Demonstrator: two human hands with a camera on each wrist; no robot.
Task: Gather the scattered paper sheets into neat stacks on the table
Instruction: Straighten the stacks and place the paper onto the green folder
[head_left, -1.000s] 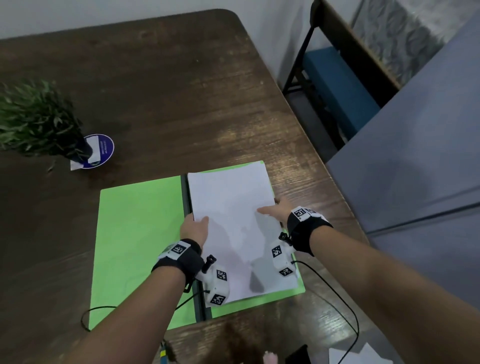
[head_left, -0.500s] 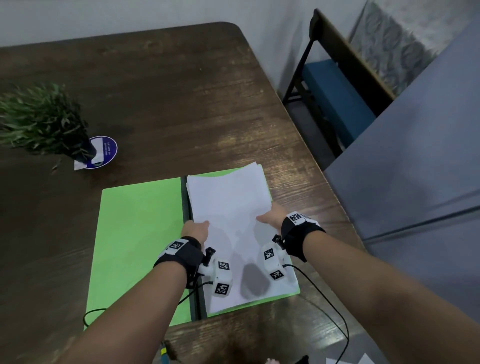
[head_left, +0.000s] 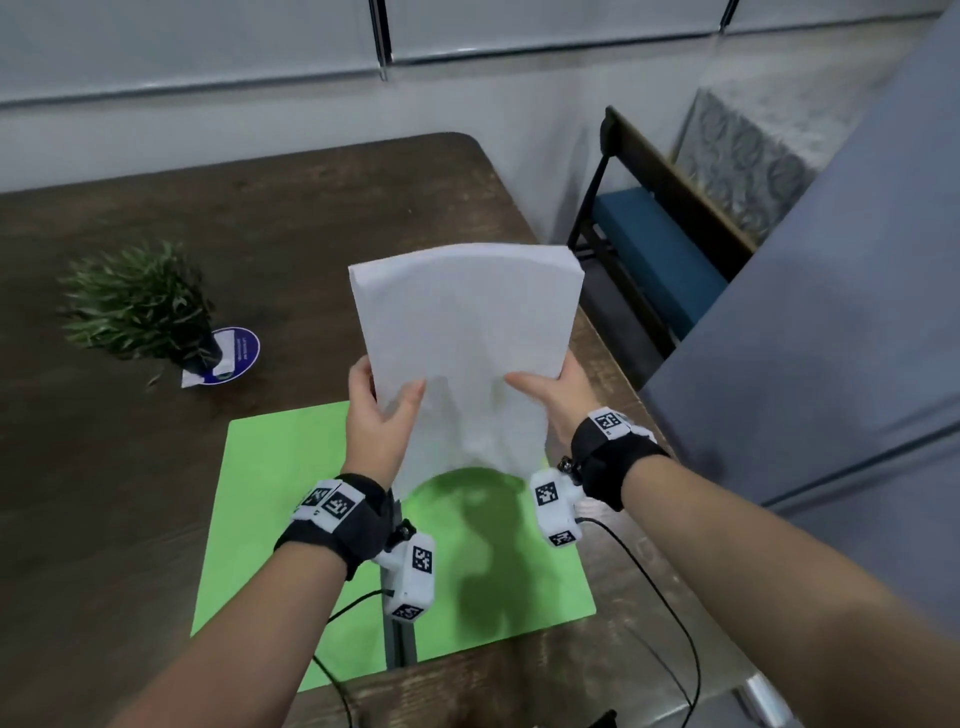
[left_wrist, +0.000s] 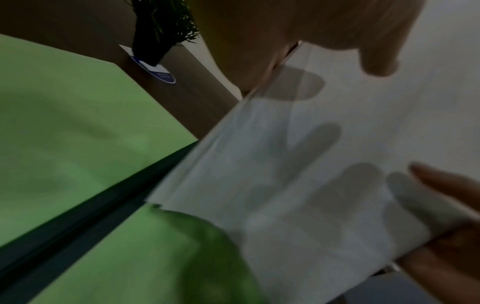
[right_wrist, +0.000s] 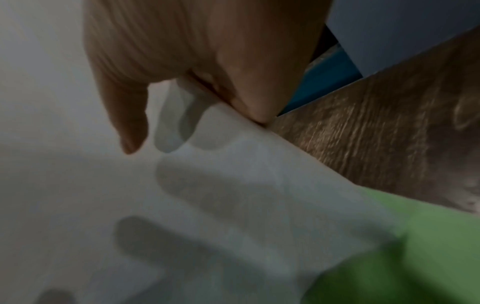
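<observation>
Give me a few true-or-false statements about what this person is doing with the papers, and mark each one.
1. Both hands hold the paper stack. True: the left hand grips its left edge, the right hand its right edge.
2. The stack lies flat on the green folder. False: it is lifted and stands roughly upright above the open folder.
3. A small potted plant stands on the table, left of the folder. True.
4. The folder is closed. False: it lies open, its dark spine showing.
5. The chair has a red seat. False: the seat is blue.
</observation>
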